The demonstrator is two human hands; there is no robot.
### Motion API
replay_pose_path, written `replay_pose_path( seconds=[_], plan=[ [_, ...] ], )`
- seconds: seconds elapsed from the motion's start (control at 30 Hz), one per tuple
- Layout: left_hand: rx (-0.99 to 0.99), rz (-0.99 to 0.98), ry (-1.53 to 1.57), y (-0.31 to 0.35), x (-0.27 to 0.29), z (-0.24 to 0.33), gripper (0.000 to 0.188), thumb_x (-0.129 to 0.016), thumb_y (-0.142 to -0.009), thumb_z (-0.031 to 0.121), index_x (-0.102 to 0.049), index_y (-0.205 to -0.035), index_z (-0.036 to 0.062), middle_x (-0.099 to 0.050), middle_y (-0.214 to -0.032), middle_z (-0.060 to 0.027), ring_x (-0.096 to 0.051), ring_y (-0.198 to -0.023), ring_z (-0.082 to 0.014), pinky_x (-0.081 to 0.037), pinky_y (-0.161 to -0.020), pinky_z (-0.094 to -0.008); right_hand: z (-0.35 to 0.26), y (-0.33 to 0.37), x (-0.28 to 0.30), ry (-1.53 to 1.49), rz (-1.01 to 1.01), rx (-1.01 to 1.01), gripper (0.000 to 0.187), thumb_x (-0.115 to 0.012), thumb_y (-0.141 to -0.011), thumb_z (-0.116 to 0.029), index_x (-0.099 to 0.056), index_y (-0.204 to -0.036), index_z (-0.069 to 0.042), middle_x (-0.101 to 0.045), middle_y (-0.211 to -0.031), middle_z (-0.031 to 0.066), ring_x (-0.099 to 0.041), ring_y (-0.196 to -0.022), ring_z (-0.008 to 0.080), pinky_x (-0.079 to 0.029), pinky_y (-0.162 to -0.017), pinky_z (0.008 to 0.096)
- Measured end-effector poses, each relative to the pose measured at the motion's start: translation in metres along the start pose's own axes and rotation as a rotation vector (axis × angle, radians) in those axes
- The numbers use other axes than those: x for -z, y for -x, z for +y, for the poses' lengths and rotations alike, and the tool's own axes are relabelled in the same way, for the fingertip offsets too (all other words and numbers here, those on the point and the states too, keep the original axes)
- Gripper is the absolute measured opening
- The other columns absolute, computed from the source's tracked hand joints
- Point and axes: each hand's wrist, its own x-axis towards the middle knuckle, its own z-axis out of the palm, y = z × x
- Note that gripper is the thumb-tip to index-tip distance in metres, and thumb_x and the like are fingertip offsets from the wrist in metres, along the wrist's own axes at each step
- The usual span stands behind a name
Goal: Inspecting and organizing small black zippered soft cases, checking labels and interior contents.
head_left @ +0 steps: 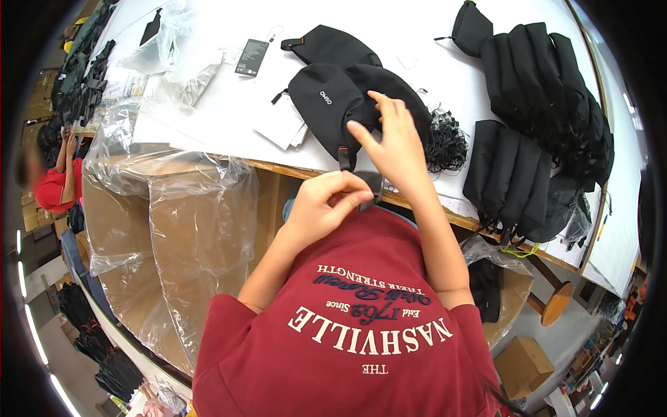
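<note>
My left hand (325, 210) is at the table's front edge, thumb and fingers pinched on a dark, flat, card-like piece (373, 185) that is partly hidden. My right hand (398, 147) hovers over or touches the pouches, its thumb and fingers apart, holding nothing I can see. Just beyond lies a black zip pouch (321, 103) with a small light print and an end loop that points toward me. Another black pouch (410, 104) lies partly under it and behind my right fingers. A third black pouch (340, 47) is farther back.
A black printed hang tag (252, 57) and white papers (281, 132) lie left of the pouches. To the right are a tangle of black cords (446, 141) and rows of black pouches (535, 76). A plastic-lined carton (201, 229) stands below the table at left. A person in red (57, 184) is far left.
</note>
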Motion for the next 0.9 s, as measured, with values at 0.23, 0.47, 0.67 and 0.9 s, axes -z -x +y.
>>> replay_pose_path(
  seconds=[0.23, 0.47, 0.67, 0.9],
  plan=[
    [-0.217, 0.143, -0.069, -0.001, 0.005, -0.012, 0.005, -0.065, -0.085, 0.007, -0.062, -0.088, 0.0042, -0.059, -0.099, -0.0065, -0.056, -0.088, -0.0159, -0.045, -0.070, -0.0260, 0.015, 0.002, -0.023, -0.625, -0.074, -0.159, 0.055, -0.073, -0.078, -0.011, -0.050, -0.127, -0.005, -0.064, -0.087, 0.0122, -0.063, -0.073, 0.0147, -0.051, -0.065, 0.0263],
    [-0.241, 0.455, -0.180, -0.010, 0.014, -0.034, 0.035, -0.062, -0.085, 0.004, -0.051, -0.118, 0.0031, -0.056, -0.115, -0.0103, -0.053, -0.103, -0.0236, -0.042, -0.089, -0.0331, 0.017, 0.017, 0.010, -1.398, -0.183, -0.390, 0.047, -0.063, -0.089, -0.007, -0.045, -0.131, 0.004, -0.065, -0.106, 0.0100, -0.063, -0.090, 0.0113, -0.051, -0.076, 0.0233],
    [-0.482, 0.521, -0.778, -0.017, 0.016, -0.019, 0.045, -0.071, -0.062, 0.000, -0.066, -0.104, 0.0128, -0.059, -0.116, -0.0026, -0.047, -0.099, -0.0227, -0.030, -0.089, -0.0332, 0.024, 0.040, 0.024, -1.622, -0.415, -0.555, 0.037, -0.060, -0.092, -0.014, -0.052, -0.124, 0.002, -0.065, -0.108, 0.0050, -0.064, -0.091, 0.0073, -0.052, -0.078, 0.0210],
    [-0.647, 0.505, -0.860, -0.022, 0.033, -0.011, 0.040, -0.069, -0.056, -0.001, -0.069, -0.092, 0.0165, -0.063, -0.106, 0.0015, -0.046, -0.094, -0.0188, -0.030, -0.085, -0.0316, 0.032, 0.059, 0.019, -1.569, -0.434, -0.573, 0.037, -0.065, -0.088, -0.020, -0.059, -0.118, 0.000, -0.067, -0.103, 0.0027, -0.063, -0.087, 0.0063, -0.048, -0.075, 0.0174]
  ],
)
